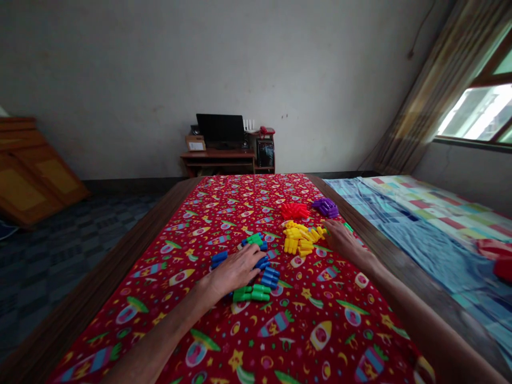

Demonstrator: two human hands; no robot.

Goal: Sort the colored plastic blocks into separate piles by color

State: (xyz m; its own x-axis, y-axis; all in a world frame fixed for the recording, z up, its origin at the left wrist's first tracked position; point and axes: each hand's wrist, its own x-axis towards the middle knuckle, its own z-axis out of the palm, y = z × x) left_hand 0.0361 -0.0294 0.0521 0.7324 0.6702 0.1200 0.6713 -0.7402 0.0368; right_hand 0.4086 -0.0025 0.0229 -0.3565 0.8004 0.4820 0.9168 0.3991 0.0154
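On a table with a red rocket-print cloth (256,330) lie sorted piles of plastic bricks. My left hand (236,269) rests palm down, fingers stretched, over a loose group of blue and green bricks (262,280). My right hand (340,237) lies at the right edge of a yellow pile (300,240), fingertips touching the yellow bricks, with a green piece just beside it; whether it grips anything is hidden. Farther back sit a red pile (295,210) and a purple pile (326,207).
The table's brown wooden edge (372,234) borders a bed with a blue patchwork sheet (432,234) on the right. A desk with a dark monitor (220,130) stands at the far wall. A wooden cabinet (32,170) is at left, a curtained window (476,109) at right.
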